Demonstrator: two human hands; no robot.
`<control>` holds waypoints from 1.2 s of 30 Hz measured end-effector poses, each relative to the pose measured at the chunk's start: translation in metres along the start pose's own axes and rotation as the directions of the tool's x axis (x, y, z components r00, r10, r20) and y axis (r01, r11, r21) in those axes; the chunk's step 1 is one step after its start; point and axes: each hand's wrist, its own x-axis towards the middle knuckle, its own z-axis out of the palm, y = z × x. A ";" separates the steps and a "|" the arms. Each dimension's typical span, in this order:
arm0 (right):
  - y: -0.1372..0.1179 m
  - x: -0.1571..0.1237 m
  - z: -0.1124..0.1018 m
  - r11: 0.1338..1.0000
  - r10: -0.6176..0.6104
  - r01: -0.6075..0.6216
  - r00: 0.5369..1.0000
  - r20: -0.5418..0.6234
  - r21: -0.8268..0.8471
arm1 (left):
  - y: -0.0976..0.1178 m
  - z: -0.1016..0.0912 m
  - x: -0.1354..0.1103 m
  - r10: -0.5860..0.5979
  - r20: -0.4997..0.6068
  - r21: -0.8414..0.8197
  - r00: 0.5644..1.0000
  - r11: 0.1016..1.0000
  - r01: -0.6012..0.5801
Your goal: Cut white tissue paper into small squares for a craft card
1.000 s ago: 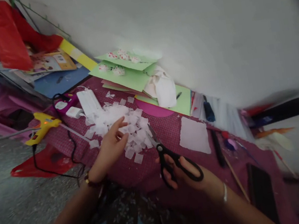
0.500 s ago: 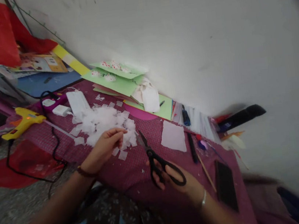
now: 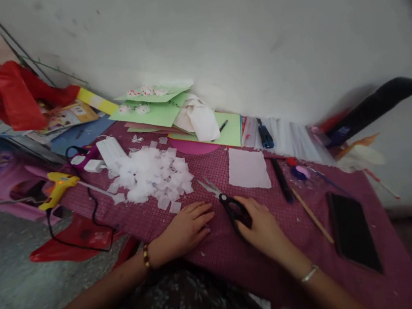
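Note:
My right hand [image 3: 260, 223] rests on the maroon checked cloth [image 3: 219, 247] with its fingers through the handles of black scissors [image 3: 227, 203], whose blades lie flat and point up-left. My left hand [image 3: 187, 227] lies flat on the cloth just left of the scissors, fingers stretched out, holding nothing. A heap of small white paper squares [image 3: 151, 172] sits just beyond my left hand. A larger white paper square [image 3: 248, 168] lies beyond the scissors.
A yellow glue gun [image 3: 58, 188] with a black cord lies at the left. Green card sheets [image 3: 154, 111] and white tissue [image 3: 197, 117] lie by the wall. A black pen [image 3: 281, 179], a wooden stick [image 3: 311, 215] and a black phone [image 3: 352, 231] are at the right.
My left hand came back from the paper heap and flattened on the cloth. My right hand lowered the scissors from the air onto the cloth.

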 end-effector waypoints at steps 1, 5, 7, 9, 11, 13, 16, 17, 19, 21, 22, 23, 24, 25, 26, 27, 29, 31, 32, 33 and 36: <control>0.001 -0.001 0.000 1.000 -0.005 0.005 1.000 -0.014 0.001 | -0.005 -0.002 -0.001 0.024 0.052 0.024 0.998 0.999 -0.025; 0.003 -0.002 0.002 0.999 -0.029 0.027 0.998 -0.061 -0.029 | -0.028 -0.019 -0.006 0.005 0.128 0.065 0.992 0.998 -0.014; 0.004 -0.002 0.005 0.997 -0.052 0.048 0.996 -0.077 -0.064 | -0.037 -0.028 -0.011 -0.063 0.101 0.061 0.993 0.996 0.057; 0.006 -0.004 0.007 0.994 -0.070 0.061 0.993 -0.097 -0.090 | -0.040 -0.036 -0.016 -0.080 0.100 0.036 0.992 0.996 0.077; 0.012 -0.010 0.007 0.991 -0.069 0.052 0.988 -0.140 -0.120 | -0.037 -0.040 -0.023 -0.015 0.131 -0.022 0.991 1.000 0.018; 0.021 -0.022 0.007 0.984 -0.062 0.026 0.979 -0.195 -0.179 | -0.031 -0.042 -0.031 0.118 0.161 -0.105 0.980 0.989 -0.102; 0.029 -0.050 0.008 0.957 -0.021 -0.054 0.967 -0.252 -0.286 | -0.028 -0.047 -0.049 0.347 0.174 -0.174 0.921 0.932 -0.319; 0.029 -0.060 0.009 0.949 0.018 -0.104 0.960 -0.278 -0.299 | -0.034 -0.050 -0.056 0.393 0.172 -0.157 0.903 0.916 -0.369; 0.025 -0.077 0.011 0.930 0.101 -0.206 0.939 -0.328 -0.305 | -0.055 -0.058 -0.062 0.415 0.066 -0.076 0.908 0.909 -0.410; 0.020 -0.089 0.010 0.913 0.153 -0.277 0.914 -0.377 -0.300 | -0.081 -0.065 -0.058 0.434 -0.040 -0.008 0.900 0.901 -0.434; 0.017 -0.093 0.009 0.909 0.163 -0.293 0.904 -0.394 -0.296 | -0.092 -0.068 -0.054 0.438 -0.092 0.016 0.894 0.899 -0.438; 0.015 -0.096 0.008 0.909 0.167 -0.300 0.898 -0.407 -0.290 | -0.101 -0.069 -0.049 0.447 -0.131 0.031 0.885 0.894 -0.447; 0.013 -0.098 0.007 0.911 0.169 -0.302 0.896 -0.411 -0.281 | -0.109 -0.070 -0.045 0.458 -0.160 0.042 0.875 0.888 -0.457; 0.012 -0.099 0.006 0.914 0.171 -0.300 0.895 -0.412 -0.272 | -0.114 -0.070 -0.043 0.472 -0.178 0.047 0.863 0.880 -0.472; 0.011 -0.099 0.005 0.916 0.177 -0.302 0.894 -0.412 -0.263 | -0.118 -0.069 -0.042 0.492 -0.178 0.047 0.852 0.869 -0.492; 0.011 -0.099 0.005 0.916 0.187 -0.309 0.892 -0.411 -0.255 | -0.122 -0.067 -0.043 0.516 -0.176 0.046 0.838 0.855 -0.517; 0.010 -0.097 0.005 0.911 0.216 -0.336 0.883 -0.417 -0.240 | -0.127 -0.062 -0.048 0.556 -0.154 0.009 0.817 0.828 -0.561; 0.010 -0.096 0.005 0.900 0.253 -0.371 0.872 -0.419 -0.229 | -0.132 -0.058 -0.053 0.585 -0.103 -0.068 0.804 0.802 -0.593; 0.010 -0.096 0.004 0.894 0.271 -0.387 0.870 -0.413 -0.228 | -0.134 -0.056 -0.055 0.598 -0.074 -0.115 0.798 0.790 -0.602; 0.009 -0.096 0.004 0.886 0.286 -0.402 0.866 -0.411 -0.232 | -0.136 -0.054 -0.056 0.608 -0.046 -0.163 0.793 0.778 -0.606; 0.007 -0.095 0.002 0.865 0.323 -0.430 0.871 -0.371 -0.258 | -0.143 -0.050 -0.059 0.630 0.036 -0.267 0.776 0.754 -0.600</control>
